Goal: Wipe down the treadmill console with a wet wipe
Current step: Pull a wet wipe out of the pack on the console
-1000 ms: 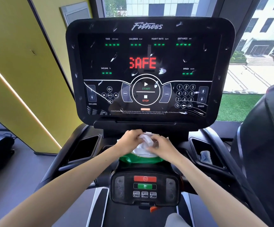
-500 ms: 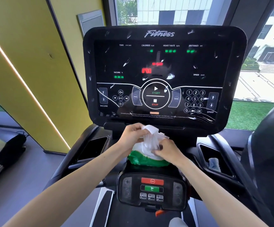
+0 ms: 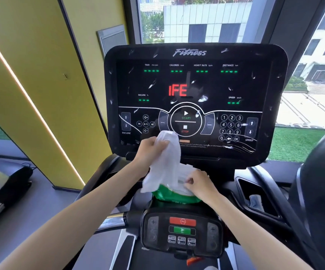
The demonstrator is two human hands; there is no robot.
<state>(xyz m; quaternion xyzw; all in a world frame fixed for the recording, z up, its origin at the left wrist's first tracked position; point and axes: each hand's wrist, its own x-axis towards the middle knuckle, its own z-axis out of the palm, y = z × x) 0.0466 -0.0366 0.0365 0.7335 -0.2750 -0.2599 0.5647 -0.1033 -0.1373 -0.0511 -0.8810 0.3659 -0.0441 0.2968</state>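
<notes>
I have one wet wipe [image 3: 166, 162] out, gripped in my left hand [image 3: 150, 151], whose fingers are bunched round its upper end. The wipe hangs crumpled and drawn out long, its long axis running nearly up and down: the top end lies in front of the lower edge of the one big treadmill console [image 3: 194, 55], just below the STOP mark, and the bottom end dangles beside the left end of the pack [image 3: 177, 198]. There is one pack, green with a white top, sitting on the ledge between the console and the one small control panel [image 3: 182, 230] below it. My right hand [image 3: 199, 185] rests on the pack's white top with its fingers curled, pinching at the opening, where a fold of white still joins the wipe. Both my hands are in view, close together but apart. The console faces me, flecked with white smears.
</notes>
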